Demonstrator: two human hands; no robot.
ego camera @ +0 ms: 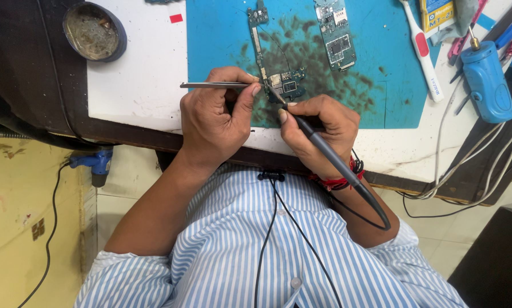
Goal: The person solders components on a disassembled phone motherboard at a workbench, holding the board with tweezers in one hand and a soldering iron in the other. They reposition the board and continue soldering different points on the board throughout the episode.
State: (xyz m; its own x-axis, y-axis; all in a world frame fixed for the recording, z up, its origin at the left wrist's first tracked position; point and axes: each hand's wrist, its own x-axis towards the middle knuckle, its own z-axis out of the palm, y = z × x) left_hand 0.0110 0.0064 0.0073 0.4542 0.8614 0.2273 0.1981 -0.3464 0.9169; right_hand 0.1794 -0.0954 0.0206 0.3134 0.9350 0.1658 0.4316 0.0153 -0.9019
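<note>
two hands: left fingers (250, 91) pinching steel tweezers (213, 85), right fingers (284, 114) gripping black soldering iron (330, 157).

One head camera looks steeply down, close over the workbench (142, 80).

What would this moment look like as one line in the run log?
left hand: holds tweezers | right hand: holds soldering iron | both tips on circuit board | blue mat underneath

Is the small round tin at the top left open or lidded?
Open. The round tin shows its grimy inside from above, and no lid covers it. It sits apart from both hands, on the bench's dark edge.
</note>
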